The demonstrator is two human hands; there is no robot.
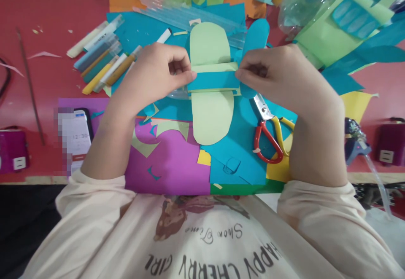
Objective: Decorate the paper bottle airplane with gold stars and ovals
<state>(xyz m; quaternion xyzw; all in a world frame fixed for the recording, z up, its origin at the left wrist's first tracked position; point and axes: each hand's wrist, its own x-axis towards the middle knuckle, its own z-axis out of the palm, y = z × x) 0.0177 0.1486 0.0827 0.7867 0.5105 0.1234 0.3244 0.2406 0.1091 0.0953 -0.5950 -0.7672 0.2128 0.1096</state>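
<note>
The left hand and right hand pinch a blue strip; pens lie left of them, partly on the red table.

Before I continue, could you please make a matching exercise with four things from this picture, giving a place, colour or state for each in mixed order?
1. blue strip
2. scissors
3. phone
4. markers

A. screen lit
B. one red handle, one yellow handle
C. grouped to the left of the left hand
D. across the pale green paper, an end at the fingertips of each hand, left and right hand

Pairs: 1-D; 2-B; 3-A; 4-C
</note>
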